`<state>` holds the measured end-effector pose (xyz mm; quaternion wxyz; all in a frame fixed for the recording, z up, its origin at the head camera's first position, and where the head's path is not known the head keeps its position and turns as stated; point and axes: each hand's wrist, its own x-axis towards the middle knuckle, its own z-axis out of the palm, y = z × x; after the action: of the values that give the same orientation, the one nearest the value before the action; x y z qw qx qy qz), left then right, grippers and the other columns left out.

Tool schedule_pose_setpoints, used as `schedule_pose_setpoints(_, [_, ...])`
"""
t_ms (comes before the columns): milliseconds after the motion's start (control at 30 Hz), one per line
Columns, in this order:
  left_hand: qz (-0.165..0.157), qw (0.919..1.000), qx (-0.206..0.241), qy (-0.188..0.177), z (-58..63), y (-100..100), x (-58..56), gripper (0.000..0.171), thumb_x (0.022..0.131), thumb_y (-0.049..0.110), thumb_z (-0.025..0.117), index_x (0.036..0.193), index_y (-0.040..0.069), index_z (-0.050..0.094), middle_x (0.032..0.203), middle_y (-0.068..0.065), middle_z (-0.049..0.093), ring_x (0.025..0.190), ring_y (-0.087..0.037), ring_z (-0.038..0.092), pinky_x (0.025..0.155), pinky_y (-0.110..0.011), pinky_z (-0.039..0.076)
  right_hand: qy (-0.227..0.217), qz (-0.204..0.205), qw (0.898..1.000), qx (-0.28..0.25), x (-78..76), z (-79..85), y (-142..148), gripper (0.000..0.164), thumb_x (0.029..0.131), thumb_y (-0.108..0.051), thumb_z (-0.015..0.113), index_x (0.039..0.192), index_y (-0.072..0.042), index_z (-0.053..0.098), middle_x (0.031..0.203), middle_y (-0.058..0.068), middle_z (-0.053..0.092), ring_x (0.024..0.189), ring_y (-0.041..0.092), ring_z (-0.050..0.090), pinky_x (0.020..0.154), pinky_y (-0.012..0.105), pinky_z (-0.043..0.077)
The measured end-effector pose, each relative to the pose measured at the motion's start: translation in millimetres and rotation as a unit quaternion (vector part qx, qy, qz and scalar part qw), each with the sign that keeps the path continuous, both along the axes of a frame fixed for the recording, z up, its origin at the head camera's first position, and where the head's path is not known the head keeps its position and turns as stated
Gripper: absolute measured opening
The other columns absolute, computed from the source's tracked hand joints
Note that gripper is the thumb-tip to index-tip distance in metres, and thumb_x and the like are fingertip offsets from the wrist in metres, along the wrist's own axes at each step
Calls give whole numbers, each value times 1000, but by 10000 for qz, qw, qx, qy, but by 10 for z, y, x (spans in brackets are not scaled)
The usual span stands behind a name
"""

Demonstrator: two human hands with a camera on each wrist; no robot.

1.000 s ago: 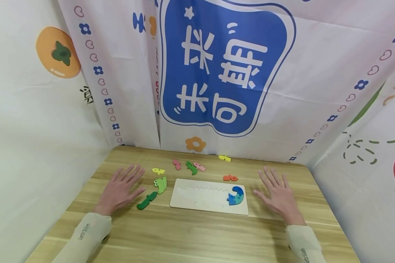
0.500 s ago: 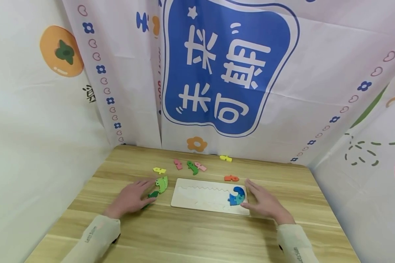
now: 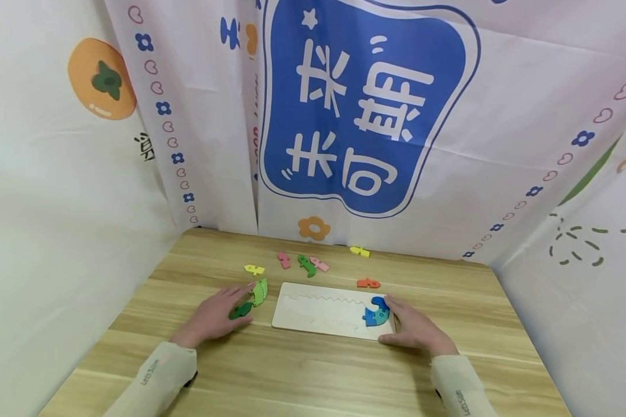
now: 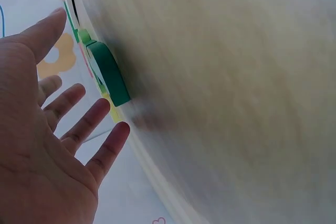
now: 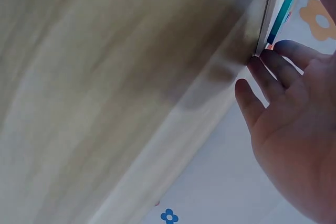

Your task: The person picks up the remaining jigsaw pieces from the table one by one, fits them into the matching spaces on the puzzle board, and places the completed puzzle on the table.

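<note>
The wood-grained table (image 3: 313, 376) bears a pale puzzle board (image 3: 313, 310) and loose pink, yellow, green and orange pieces (image 3: 368, 283).

未来可期: blue backdrop panel (image 3: 369, 107) | LetsSlim: left sleeve (image 3: 155, 377) | LetsSlim: right sleeve (image 3: 460, 385)

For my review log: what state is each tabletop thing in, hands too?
Left hand: fingers apart
Right hand: at board, grip unclear
Board: flat, partly filled
Blue pieces: joined, on board
Dark green piece: unplaced
Light green piece: unplaced
Mid-green piece: unplaced
Yellow pieces: unplaced
Pink pieces: unplaced
Orange piece: unplaced
</note>
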<state>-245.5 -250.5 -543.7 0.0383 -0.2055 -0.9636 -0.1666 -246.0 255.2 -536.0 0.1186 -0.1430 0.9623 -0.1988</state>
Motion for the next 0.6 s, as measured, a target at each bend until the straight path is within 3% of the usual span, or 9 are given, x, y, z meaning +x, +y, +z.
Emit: schedule_pose_setpoints(600, [125, 9997, -23, -196, 32, 117, -58, 74, 97, 47, 69, 160, 18, 41, 155, -18, 52, 139, -46, 50, 109, -69, 42, 83, 39, 10000, 40, -14, -20, 0, 108, 81, -59, 82, 163, -9, 32, 169, 15, 31, 154, 42, 32, 124, 59, 31])
